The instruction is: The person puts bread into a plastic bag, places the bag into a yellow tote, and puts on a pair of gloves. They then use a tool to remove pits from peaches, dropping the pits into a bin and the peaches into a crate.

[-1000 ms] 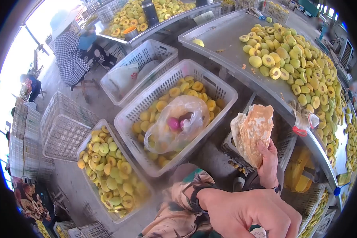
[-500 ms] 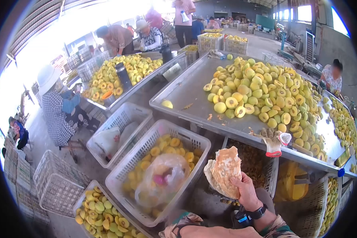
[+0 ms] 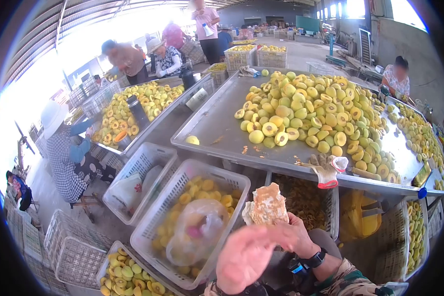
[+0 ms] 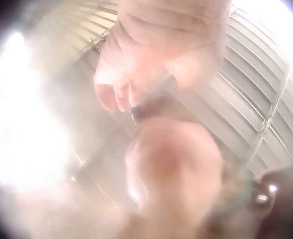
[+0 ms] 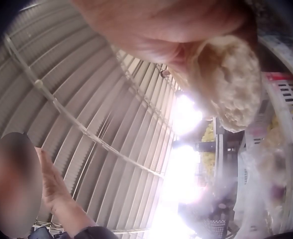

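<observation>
Here's the flatbread, just below the middle of the head view, its browned, flaky face on show and its ragged edge poking up clear of the fingers. The right hand has it, gripping the lower edge, and the right wrist view backs that up: pale, folded bread tucked against the fingers. Across the front comes the left hand, blurred, fingers loose and apparently holding nothing; whether it touches the bread, I cannot tell.

Now, the handling. A piece this thin looks likely to crack or shed flakes, so a light, broad pinch should serve better than a hard squeeze at one point. Keep the fold together, keep it fairly level, and if the left hand helps, let it support close to the grip rather than tug at a corner.

Mind the surroundings, too! The crate of fruit, with a plastic bag on top, sits just left of the bread, and the counter rises behind, with a work glove at its near edge. Best to hold the bread clear of all that.
</observation>
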### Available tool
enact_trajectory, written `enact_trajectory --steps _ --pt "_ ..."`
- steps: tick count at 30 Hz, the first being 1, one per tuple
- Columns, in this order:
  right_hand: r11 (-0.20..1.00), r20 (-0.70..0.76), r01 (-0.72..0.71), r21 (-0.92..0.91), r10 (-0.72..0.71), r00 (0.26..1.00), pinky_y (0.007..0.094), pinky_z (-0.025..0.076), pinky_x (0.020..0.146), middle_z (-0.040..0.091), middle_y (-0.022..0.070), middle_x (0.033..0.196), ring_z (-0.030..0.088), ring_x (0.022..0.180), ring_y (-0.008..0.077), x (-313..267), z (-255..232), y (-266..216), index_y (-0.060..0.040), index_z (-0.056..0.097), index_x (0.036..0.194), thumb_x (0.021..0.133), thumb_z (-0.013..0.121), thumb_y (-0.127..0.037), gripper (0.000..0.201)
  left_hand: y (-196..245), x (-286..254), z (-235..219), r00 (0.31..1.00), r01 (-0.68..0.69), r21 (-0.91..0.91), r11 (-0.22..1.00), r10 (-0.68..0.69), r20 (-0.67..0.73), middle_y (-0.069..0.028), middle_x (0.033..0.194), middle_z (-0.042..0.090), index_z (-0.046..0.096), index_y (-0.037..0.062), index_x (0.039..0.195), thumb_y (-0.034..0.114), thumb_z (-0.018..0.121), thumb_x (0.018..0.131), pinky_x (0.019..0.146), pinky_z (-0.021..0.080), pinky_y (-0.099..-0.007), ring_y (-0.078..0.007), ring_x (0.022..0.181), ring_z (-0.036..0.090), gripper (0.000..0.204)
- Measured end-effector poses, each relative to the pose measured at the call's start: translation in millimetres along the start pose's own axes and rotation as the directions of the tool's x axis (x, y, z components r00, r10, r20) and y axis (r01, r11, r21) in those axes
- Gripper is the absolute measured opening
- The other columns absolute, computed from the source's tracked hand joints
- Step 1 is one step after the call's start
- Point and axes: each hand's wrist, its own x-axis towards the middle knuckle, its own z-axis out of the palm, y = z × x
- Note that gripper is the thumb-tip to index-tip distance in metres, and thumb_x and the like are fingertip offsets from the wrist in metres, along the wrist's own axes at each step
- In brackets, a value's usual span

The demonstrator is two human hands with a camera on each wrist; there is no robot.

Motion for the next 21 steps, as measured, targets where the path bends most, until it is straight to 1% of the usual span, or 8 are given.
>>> enact_trajectory --steps 1,5,9,12,13,16,17,21 --pt "1.000 0.000 0.010 0.014 -0.010 1.000 0.0282 0.052 0.081 0.065 0.0063 0.103 0.063 0.090 0.0117 1 0 1 0.0012 0.057 0.111 0.089 0.063 -0.006 0.023 1 16 -12 0.985 -0.056 0.169 0.984 0.027 0.169 -0.0198 0.111 0.059 0.040 0.0008 0.135 0.037 0.045 0.099 0.083 0.044 -0.0424 -0.0317 0.101 0.056 0.051" --pt "0.999 -0.004 0.015 0.049 -0.014 1.000 0.0283 0.052 0.081 0.065 0.0057 0.104 0.063 0.091 0.0114 -1 5 -4 -0.0001 0.056 0.112 0.090 0.062 -0.007 0.024 -27 49 -69 0.994 0.023 0.730 0.683 0.064 -0.091 -0.0148 0.113 0.059 0.047 -0.0016 0.128 0.027 0.052 0.098 0.089 0.043 -0.0360 -0.0249 0.106 0.055 0.042" --pt "0.996 0.017 0.048 0.073 -0.049 0.999 0.0282 0.053 0.081 0.065 0.0059 0.106 0.063 0.093 0.0113 2 3 -6 -0.0015 0.056 0.115 0.092 0.060 -0.008 0.025 -48 55 -106 0.967 0.249 0.943 0.222 -0.001 -0.255 -0.0143 0.117 0.058 0.047 0.0004 0.130 0.026 0.053 0.098 0.095 0.041 -0.0344 -0.0218 0.108 0.055 0.042" --pt "0.990 0.044 0.038 0.137 -0.044 0.998 0.0280 0.053 0.082 0.065 0.0056 0.107 0.063 0.094 0.0114 1 6 -13 -0.0025 0.056 0.117 0.092 0.060 -0.008 0.025 -66 48 -136 0.941 0.338 0.903 0.266 -0.093 -0.325 -0.0145 0.119 0.058 0.046 0.0027 0.131 0.028 0.051 0.099 0.095 0.041 -0.0337 -0.0204 0.110 0.054 0.042" --pt "0.986 0.051 0.011 0.168 -0.020 0.999 0.0277 0.053 0.082 0.065 0.0047 0.108 0.063 0.096 0.0119 4 3 -9 -0.0035 0.056 0.117 0.093 0.059 -0.009 0.024 -63 50 -137 0.908 0.417 0.843 0.342 -0.206 -0.365 -0.0133 0.120 0.057 0.046 0.0030 0.132 0.032 0.052 0.099 0.096 0.040 -0.0318 -0.0189 0.111 0.053 0.045" --pt "0.958 0.064 -0.070 0.278 0.054 0.996 0.0278 0.053 0.083 0.065 0.0038 0.109 0.063 0.096 0.0117 9 4 -6 -0.0041 0.056 0.117 0.094 0.059 -0.010 0.025 -65 48 -148 0.817 0.565 0.753 0.338 -0.356 -0.453 -0.0100 0.117 0.058 0.046 0.0014 0.132 0.033 0.052 0.099 0.093 0.043 -0.0289 -0.0165 0.108 0.054 0.047" --pt "0.951 0.066 -0.087 0.296 0.071 0.995 0.0280 0.053 0.083 0.065 0.0040 0.109 0.063 0.095 0.0118 8 5 -7 -0.0045 0.057 0.118 0.094 0.058 -0.010 0.025 -75 45 -163 0.874 0.484 0.735 0.476 -0.303 -0.379 -0.0070 0.110 0.059 0.048 -0.0010 0.129 0.028 0.054 0.098 0.088 0.046 -0.0264 -0.0130 0.102 0.056 0.042" --pt "0.959 0.116 -0.121 0.257 0.094 0.989 0.0295 0.054 0.085 0.066 0.0034 0.109 0.065 0.096 0.0129 10 0 -4 -0.0046 0.058 0.116 0.093 0.060 -0.013 0.024 -64 51 -153 0.784 0.618 0.490 0.614 -0.435 -0.444 -0.0076 0.104 0.061 0.054 -0.0022 0.120 0.007 0.064 0.090 0.084 0.048 -0.0262 -0.0128 0.093 0.059 0.033"
